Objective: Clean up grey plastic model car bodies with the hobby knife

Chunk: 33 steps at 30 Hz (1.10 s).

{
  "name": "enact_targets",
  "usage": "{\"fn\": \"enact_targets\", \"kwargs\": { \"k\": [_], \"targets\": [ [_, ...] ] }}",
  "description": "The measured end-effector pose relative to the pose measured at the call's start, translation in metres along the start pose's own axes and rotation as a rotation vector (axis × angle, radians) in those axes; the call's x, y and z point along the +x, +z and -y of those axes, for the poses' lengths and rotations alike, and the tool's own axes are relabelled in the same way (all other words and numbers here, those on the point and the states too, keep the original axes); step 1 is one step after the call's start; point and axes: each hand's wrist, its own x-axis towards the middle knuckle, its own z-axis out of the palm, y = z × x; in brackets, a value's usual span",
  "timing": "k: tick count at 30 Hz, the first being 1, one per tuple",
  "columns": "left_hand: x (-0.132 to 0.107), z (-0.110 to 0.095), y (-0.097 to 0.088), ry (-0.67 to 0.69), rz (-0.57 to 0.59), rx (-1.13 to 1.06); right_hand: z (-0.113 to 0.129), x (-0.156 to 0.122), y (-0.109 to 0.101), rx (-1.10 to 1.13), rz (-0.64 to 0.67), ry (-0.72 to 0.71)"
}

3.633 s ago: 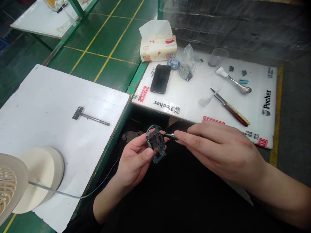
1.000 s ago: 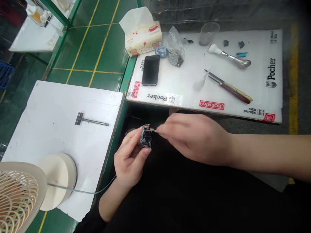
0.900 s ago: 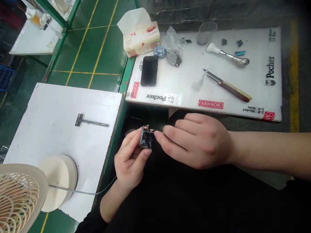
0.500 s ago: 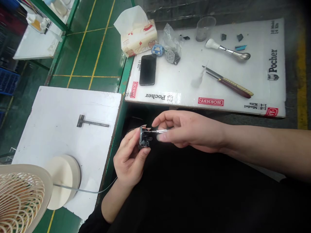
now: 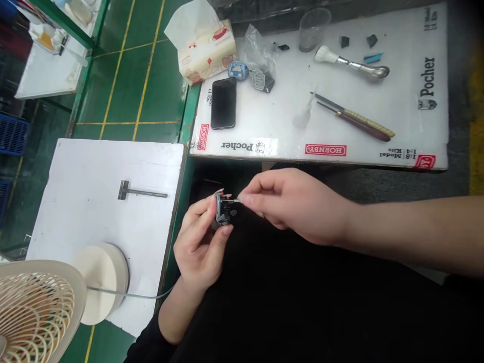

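Note:
My left hand (image 5: 202, 239) is closed around a small dark model part (image 5: 224, 210) with a grey rim, gripped between thumb and fingers above my lap. From the right, my right hand (image 5: 295, 201) pinches a thin silvery tool (image 5: 235, 200) like a small screwdriver between thumb and forefinger. Its shaft points left, and its tip is at the upper part of the dark piece. Whether the tip touches it, and the tool's handle inside my fingers, I cannot make out.
On the printed sheet lie a phone (image 5: 223, 103), a tissue pack (image 5: 207, 53), a plastic bag (image 5: 260, 65), a clear cup (image 5: 313, 31), a metal-and-white tool (image 5: 353, 64) and tweezers (image 5: 353, 118). A T-shaped tool (image 5: 141, 191) and a fan (image 5: 41, 302) are at the left.
My right thumb and forefinger have closed up on the tool nearer the dark piece, covering more of it. My left hand keeps its hold. The whole view has shifted slightly.

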Motion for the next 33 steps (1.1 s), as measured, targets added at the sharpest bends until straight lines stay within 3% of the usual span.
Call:
{"fn": "enact_targets", "kwargs": {
  "k": [2,3,5,8,10,11,13,16,18,19,21,25,26,28,30,33],
  "targets": [
    [-0.001,0.002,-0.001,-0.007,0.01,0.006,0.003,0.005,-0.003,0.2,0.101,0.209],
    [-0.003,0.003,0.0,-0.037,0.007,-0.017,0.004,0.007,-0.005,0.185,0.118,0.176],
    [-0.005,0.004,0.003,-0.129,-0.025,-0.089,0.003,0.007,-0.008,-0.079,0.064,-0.106],
    [-0.009,0.003,0.009,-0.209,-0.068,-0.166,0.0,0.003,-0.009,-0.691,-0.011,-0.623],
    [-0.01,0.002,0.011,-0.17,-0.054,-0.143,-0.002,0.0,-0.009,-0.914,0.004,-0.784],
    [-0.01,0.002,0.011,-0.141,-0.041,-0.119,-0.003,0.0,-0.009,-0.918,0.014,-0.798],
    [-0.012,0.003,0.011,-0.089,-0.01,-0.071,-0.005,0.002,-0.01,-0.715,0.04,-0.619],
    [-0.015,0.009,0.012,-0.066,0.014,-0.01,-0.008,0.012,-0.011,-0.203,0.168,-0.038],
    [-0.017,0.013,0.013,-0.081,-0.004,0.001,-0.008,0.018,-0.01,0.016,0.235,0.222],
    [-0.017,0.014,0.014,-0.096,-0.026,-0.011,-0.008,0.019,-0.008,0.048,0.244,0.243],
    [-0.017,0.014,0.015,-0.142,-0.074,-0.066,-0.007,0.019,-0.005,-0.056,0.201,0.086],
    [-0.015,0.006,0.013,-0.214,-0.08,-0.149,-0.006,0.009,-0.001,-0.752,0.022,-0.61],
    [-0.015,0.004,0.012,-0.213,-0.064,-0.148,-0.007,0.006,-0.001,-0.882,0.001,-0.724],
    [-0.016,0.002,0.009,-0.193,-0.023,-0.129,-0.008,0.0,0.0,-0.971,0.003,-0.822],
    [-0.016,0.002,0.005,-0.155,0.017,-0.094,-0.012,-0.003,0.001,-0.823,0.015,-0.733],
    [-0.018,0.008,0.003,-0.106,0.06,-0.01,-0.02,0.001,0.004,-0.193,0.061,-0.18]
  ]
}}
